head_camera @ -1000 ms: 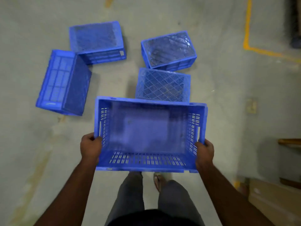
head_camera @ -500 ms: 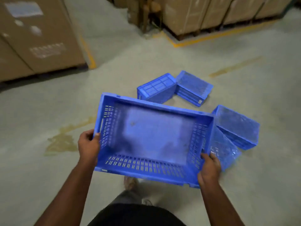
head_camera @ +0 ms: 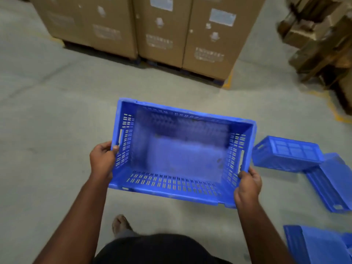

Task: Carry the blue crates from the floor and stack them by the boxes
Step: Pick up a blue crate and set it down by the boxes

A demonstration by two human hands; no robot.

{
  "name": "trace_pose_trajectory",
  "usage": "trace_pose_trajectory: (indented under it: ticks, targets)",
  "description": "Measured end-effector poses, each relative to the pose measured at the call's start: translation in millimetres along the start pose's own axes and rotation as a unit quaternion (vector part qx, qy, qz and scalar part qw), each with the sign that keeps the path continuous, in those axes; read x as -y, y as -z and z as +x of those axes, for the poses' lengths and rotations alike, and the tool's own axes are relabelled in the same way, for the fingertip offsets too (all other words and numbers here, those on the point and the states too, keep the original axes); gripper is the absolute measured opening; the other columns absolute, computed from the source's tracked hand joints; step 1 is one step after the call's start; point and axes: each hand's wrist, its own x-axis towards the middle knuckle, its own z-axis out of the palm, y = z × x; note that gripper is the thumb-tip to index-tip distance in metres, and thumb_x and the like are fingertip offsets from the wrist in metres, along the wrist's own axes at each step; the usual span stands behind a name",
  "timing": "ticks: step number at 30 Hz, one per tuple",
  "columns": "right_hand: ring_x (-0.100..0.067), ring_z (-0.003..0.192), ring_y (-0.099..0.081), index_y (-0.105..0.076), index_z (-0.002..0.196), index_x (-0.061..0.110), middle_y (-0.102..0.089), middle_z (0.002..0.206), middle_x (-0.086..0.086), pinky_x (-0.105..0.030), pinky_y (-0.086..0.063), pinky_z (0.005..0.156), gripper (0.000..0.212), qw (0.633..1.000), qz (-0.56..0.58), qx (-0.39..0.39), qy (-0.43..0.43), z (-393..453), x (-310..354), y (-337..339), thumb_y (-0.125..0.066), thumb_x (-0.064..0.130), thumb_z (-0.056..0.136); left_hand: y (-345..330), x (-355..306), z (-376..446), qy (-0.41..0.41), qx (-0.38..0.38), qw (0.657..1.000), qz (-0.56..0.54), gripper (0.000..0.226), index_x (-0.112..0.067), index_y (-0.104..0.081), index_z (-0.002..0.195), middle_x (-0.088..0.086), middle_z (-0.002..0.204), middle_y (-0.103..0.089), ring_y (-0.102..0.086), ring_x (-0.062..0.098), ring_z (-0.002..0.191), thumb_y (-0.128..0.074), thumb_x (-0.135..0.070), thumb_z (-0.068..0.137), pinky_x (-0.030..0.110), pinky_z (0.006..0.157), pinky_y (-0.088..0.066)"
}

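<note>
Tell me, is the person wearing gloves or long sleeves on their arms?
No. The left hand and right hand are bare, with no gloves, rings or watch showing. Both forearms are bare too, with no sleeves in view. Lower down, dark clothing shows.

A single wide-angle camera sits on the person's head, looking forward and steeply down along the body. The person's torso fills the bottom edge of the frame, and both forearms rise from the lower corners toward the centre, so the view is close to the hands. The concrete floor [head_camera: 57,111] spreads across the middle. Cardboard boxes [head_camera: 162,31] stand along the top of the frame, farther off. The wide lens bends the edges, and the upper right corner is blurred.
</note>
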Motion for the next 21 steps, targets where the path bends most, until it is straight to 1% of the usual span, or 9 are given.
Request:
trace_pose_trajectory:
  ticks: [2, 5, 7, 8, 9, 13, 15, 19, 21]
  targets:
    - [-0.003, 0.05, -0.06, -0.063, 0.083, 0.019, -0.067, 0.062, 0.011, -0.023, -0.051, 0.055, 0.042, 1.0, -0.009, 0.01, -0.01, -20.0, -16.9, -65.5, -0.044, -0.018, 0.076, 46.9, -17.5, 39.4, 0.009, -0.019, 1.0, -0.019, 0.025, 0.001, -0.065, 0.115, 0.018, 0.102, -0.072, -0.067, 0.025, 0.083, -0.065, -0.001, 0.09, 0.043, 0.084, -0.057]
    - [0.0, 0.045, -0.057, -0.059, 0.082, 0.021, -0.061, 0.071, 0.002, -0.02, -0.05, 0.049, 0.04, 0.999, -0.013, 0.016, -0.025, -53.4, -38.3, -158.7, -0.046, -0.017, 0.079, 112.5, -45.3, 90.9, 0.009, -0.05, 0.998, -0.035, 0.02, -0.001, -0.066, 0.111, 0.014, 0.097, -0.073, -0.068, 0.022, 0.078, -0.064, -0.002, 0.092, 0.038, 0.078, -0.059]
    - [-0.001, 0.045, -0.057, -0.059, 0.081, 0.019, -0.062, 0.066, 0.004, -0.023, -0.05, 0.05, 0.037, 0.998, -0.02, 0.055, -0.03, -73.1, -49.5, -216.3, -0.046, -0.015, 0.078, 150.9, -65.3, 123.5, 0.01, -0.077, 0.996, -0.048, 0.012, -0.007, -0.068, 0.101, 0.003, 0.083, -0.074, -0.068, 0.01, 0.066, -0.064, -0.001, 0.092, 0.031, 0.069, -0.059]
    - [-0.003, 0.046, -0.057, -0.06, 0.081, 0.017, -0.064, 0.061, 0.007, -0.024, -0.049, 0.051, 0.035, 0.996, -0.024, 0.076, -0.028, -81.5, -53.7, -242.3, -0.046, -0.014, 0.077, 166.8, -73.7, 139.9, 0.01, -0.09, 0.995, -0.051, 0.011, -0.009, -0.068, 0.099, -0.002, 0.078, -0.073, -0.067, 0.006, 0.062, -0.064, -0.001, 0.091, 0.029, 0.067, -0.058]
    - [-0.005, 0.046, -0.057, -0.061, 0.082, 0.016, -0.064, 0.057, 0.01, -0.023, -0.049, 0.051, 0.033, 0.995, -0.03, 0.092, -0.025, -87.5, -58.8, -266.3, -0.046, -0.013, 0.075, 180.3, -80.1, 156.1, 0.012, -0.102, 0.993, -0.052, 0.013, -0.009, -0.068, 0.102, -0.003, 0.079, -0.072, -0.067, 0.006, 0.062, -0.064, -0.002, 0.091, 0.03, 0.068, -0.058]
    - [-0.011, 0.051, -0.059, -0.066, 0.093, 0.01, -0.065, 0.059, 0.008, -0.024, -0.05, 0.054, 0.035, 0.99, -0.043, 0.129, -0.028, -96.6, -80.0, -362.1, -0.048, -0.007, 0.068, 223.9, -94.7, 227.5, 0.027, -0.14, 0.987, -0.068, 0.024, -0.004, -0.065, 0.114, 0.013, 0.099, -0.072, -0.067, 0.024, 0.083, -0.068, -0.005, 0.09, 0.045, 0.086, -0.057]
    - [-0.011, 0.053, -0.059, -0.067, 0.097, 0.008, -0.066, 0.06, 0.008, -0.025, -0.051, 0.057, 0.037, 0.989, -0.049, 0.136, -0.032, -93.2, -90.4, -412.6, -0.048, -0.008, 0.069, 235.1, -101.1, 267.0, 0.037, -0.157, 0.984, -0.076, 0.028, -0.002, -0.064, 0.117, 0.016, 0.104, -0.071, -0.067, 0.026, 0.088, -0.068, -0.005, 0.089, 0.05, 0.09, -0.056]
    - [-0.011, 0.057, -0.061, -0.067, 0.085, 0.02, -0.067, 0.07, 0.004, -0.026, -0.052, 0.059, 0.035, 0.991, -0.06, 0.109, -0.043, -76.1, -115.3, -521.8, -0.052, -0.01, 0.072, 239.9, -123.3, 360.8, 0.053, -0.175, 0.981, -0.07, 0.028, -0.004, -0.065, 0.117, 0.016, 0.106, -0.071, -0.068, 0.028, 0.089, -0.068, -0.005, 0.089, 0.053, 0.091, -0.055]
    - [-0.008, 0.052, -0.058, -0.069, 0.078, 0.02, -0.066, 0.061, 0.011, -0.025, -0.05, 0.055, 0.035, 0.99, -0.063, 0.118, -0.046, -67.6, -121.7, -578.5, -0.051, -0.01, 0.072, 238.6, -139.2, 411.6, 0.057, -0.174, 0.981, -0.071, 0.027, -0.004, -0.066, 0.116, 0.018, 0.107, -0.072, -0.068, 0.03, 0.091, -0.069, -0.005, 0.089, 0.056, 0.091, -0.055]
